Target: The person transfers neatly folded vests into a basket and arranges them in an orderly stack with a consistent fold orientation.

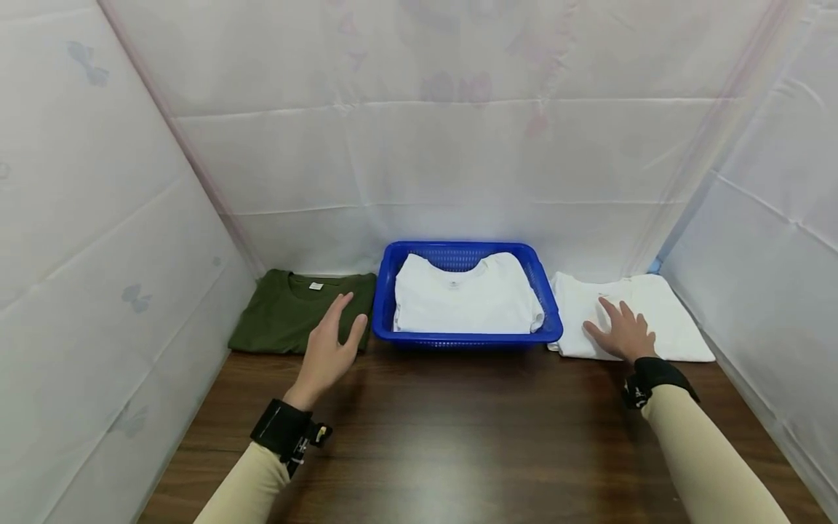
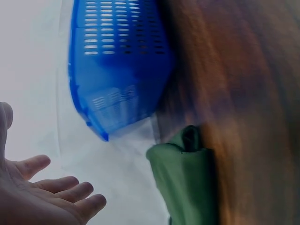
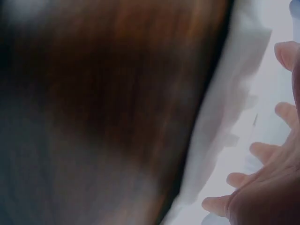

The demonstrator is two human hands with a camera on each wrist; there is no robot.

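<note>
Staged recording booth, not a lived-in room. Dark wooden table (image 1: 458, 437) boxed in on three sides by pale translucent sheeting (image 1: 458, 160) (faint bow and cartoon prints, taped seams showing). Blue plastic basket (image 1: 553, 327) sits against the back sheet, a folded white shirt (image 1: 465, 302) inside. Left of the basket, a folded green shirt (image 1: 281, 313); right of it, another folded white shirt (image 1: 661, 306). Laundry-sorting set-up.

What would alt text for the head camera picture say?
A person's right hand rests flat on a folded white shirt, while the left hand hovers open by a folded green shirt. Between them, a blue basket holds another white shirt.
</note>
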